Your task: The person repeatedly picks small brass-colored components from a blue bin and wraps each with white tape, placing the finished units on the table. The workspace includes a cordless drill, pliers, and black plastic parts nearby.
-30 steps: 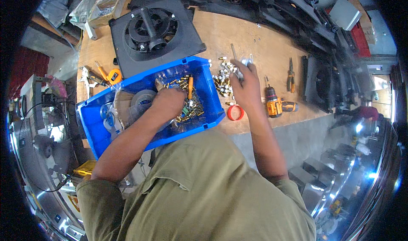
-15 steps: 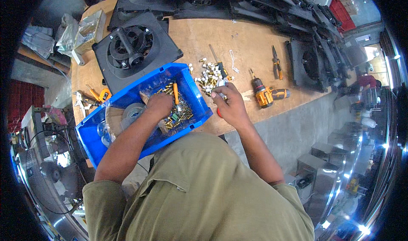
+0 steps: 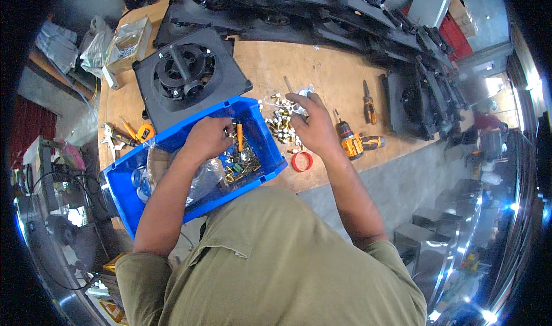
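My left hand (image 3: pixel 208 137) is above the blue bin (image 3: pixel 269 176), fingers curled together; whatever they pinch, if anything, is too small to make out. Below it in the bin lie small brass pieces (image 3: pixel 244 168), an orange-handled tool (image 3: pixel 240 137) and a clear plastic bag (image 3: pixel 206 179). My right hand (image 3: pixel 315 127) hovers over a pile of white and brass fittings (image 3: pixel 282 124), thumb and forefinger apart. Beyond its fingers shows a screwdriver shaft (image 3: pixel 288 85); its handle is hidden. A whitish, clear thing (image 3: pixel 307 90) shows behind the fingertips, its kind unclear.
On the table are a yellow-black drill (image 3: pixel 352 145), pliers (image 3: pixel 369 103), a red ring (image 3: pixel 302 161) and a tape measure (image 3: pixel 145 132). A black fan housing (image 3: pixel 192 75) stands behind the bin. More black housings (image 3: pixel 276 24) line the far and right edges.
My left hand has risen out of the brass pieces. My right hand has moved farther over the fittings, its thumb and forefinger parting, and the red ring is now uncovered.
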The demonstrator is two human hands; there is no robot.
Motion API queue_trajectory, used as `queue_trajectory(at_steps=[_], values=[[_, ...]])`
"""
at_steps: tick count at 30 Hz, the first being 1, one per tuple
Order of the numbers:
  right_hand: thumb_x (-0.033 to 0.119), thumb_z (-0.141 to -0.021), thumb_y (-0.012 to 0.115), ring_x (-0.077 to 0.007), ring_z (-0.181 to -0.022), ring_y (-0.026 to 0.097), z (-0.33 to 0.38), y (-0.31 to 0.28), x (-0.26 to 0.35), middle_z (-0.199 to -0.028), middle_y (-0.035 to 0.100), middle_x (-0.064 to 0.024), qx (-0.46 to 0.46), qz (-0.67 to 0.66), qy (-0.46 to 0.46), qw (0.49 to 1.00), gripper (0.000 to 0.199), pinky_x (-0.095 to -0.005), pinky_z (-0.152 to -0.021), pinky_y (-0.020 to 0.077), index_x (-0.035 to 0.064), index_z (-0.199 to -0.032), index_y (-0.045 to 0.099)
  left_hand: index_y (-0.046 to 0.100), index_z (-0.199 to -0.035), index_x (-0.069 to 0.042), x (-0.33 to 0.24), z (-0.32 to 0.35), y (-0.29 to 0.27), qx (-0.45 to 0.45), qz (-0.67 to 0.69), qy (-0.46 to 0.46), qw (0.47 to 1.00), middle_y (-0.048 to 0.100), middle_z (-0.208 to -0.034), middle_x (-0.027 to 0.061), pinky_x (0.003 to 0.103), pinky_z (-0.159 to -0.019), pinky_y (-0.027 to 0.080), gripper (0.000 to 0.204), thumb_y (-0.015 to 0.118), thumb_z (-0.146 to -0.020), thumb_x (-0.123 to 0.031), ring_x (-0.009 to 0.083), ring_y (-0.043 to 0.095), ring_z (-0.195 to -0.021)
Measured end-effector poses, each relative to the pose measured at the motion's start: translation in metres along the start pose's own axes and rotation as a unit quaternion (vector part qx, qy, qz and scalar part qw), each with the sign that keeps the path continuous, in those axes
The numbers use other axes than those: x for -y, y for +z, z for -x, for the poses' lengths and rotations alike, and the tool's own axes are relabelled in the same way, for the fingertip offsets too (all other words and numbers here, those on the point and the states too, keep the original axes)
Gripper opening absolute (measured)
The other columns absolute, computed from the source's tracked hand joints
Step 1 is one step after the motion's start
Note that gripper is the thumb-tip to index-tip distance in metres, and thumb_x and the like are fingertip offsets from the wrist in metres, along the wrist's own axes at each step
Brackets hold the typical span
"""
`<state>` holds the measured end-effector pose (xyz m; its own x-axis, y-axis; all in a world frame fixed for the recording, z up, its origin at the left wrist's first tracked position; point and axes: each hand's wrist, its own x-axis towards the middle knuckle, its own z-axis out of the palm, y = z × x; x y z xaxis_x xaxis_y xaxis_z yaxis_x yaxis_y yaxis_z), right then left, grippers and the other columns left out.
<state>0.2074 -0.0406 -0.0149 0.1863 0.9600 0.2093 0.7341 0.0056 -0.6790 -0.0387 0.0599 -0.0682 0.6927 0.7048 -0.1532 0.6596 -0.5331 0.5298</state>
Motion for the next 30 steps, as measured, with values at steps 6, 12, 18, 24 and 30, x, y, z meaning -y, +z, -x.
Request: queue_trajectory(at_steps=[6,12,18,24,30], values=[[0.006,-0.082,0.059,-0.0397,-0.105,0.058,0.0,-0.001,0.012,-0.113,0.057,-0.0237,0.027,-0.012,0.021,0.999,0.044,-0.0415,-0.09,0.0476,0.0087,-0.126,0.059,0.063,-0.089,-0.003,-0.007,0.0,-0.008,-0.002,0.161,0.016,0.987,0.068,-0.082,0.0126,0.038,-0.071,0.052,0.018,0.071,-0.077,-0.013,0.0267,0.067,-0.08],[-0.002,-0.08,0.053,-0.0286,-0.115,0.056,0.02,-0.002,0.038,-0.127,0.054,-0.0183,0.126,-0.254,0.061,0.957,0.073,-0.0344,-0.085,0.0504,0.005,-0.149,0.03,0.058,-0.096,-0.002,-0.035,0.008,-0.014,0.034,0.568,0.042,0.822,0.063,-0.08,0.0037,0.027,-0.065,0.051,0.017,0.07,-0.085,-0.005,0.0115,0.063,-0.074],[-0.005,-0.079,0.048,-0.0265,-0.122,0.052,0.027,-0.002,0.056,-0.147,0.039,-0.0199,0.151,-0.248,-0.014,0.957,0.079,-0.0322,-0.083,0.0532,0.001,-0.152,0.019,0.056,-0.098,-0.002,-0.043,0.02,-0.026,0.069,0.607,0.07,0.789,0.062,-0.082,0.0038,0.027,-0.064,0.051,0.018,0.07,-0.088,-0.006,0.0107,0.061,-0.07],[-0.009,-0.076,0.046,-0.0312,-0.126,0.051,0.027,-0.008,0.069,-0.144,0.04,-0.0248,0.145,-0.348,-0.003,0.926,0.085,-0.032,-0.077,0.0558,0.0034,-0.154,0.012,0.054,-0.099,-0.002,-0.038,0.015,-0.022,0.081,0.561,0.06,0.822,0.063,-0.087,0.0052,0.028,-0.066,0.053,0.013,0.064,-0.091,-0.005,0.0116,0.062,-0.078],[-0.001,-0.078,0.052,-0.033,-0.125,0.051,0.025,-0.015,0.072,-0.141,0.042,-0.0255,0.143,-0.413,-0.001,0.899,0.086,-0.0306,-0.069,0.0579,0.0049,-0.154,0.012,0.064,-0.11,-0.001,-0.045,0.017,-0.024,0.069,0.576,0.071,0.812,0.064,-0.086,-0.0003,0.023,-0.066,0.049,0.02,0.064,-0.093,-0.011,0.0067,0.058,-0.074]])
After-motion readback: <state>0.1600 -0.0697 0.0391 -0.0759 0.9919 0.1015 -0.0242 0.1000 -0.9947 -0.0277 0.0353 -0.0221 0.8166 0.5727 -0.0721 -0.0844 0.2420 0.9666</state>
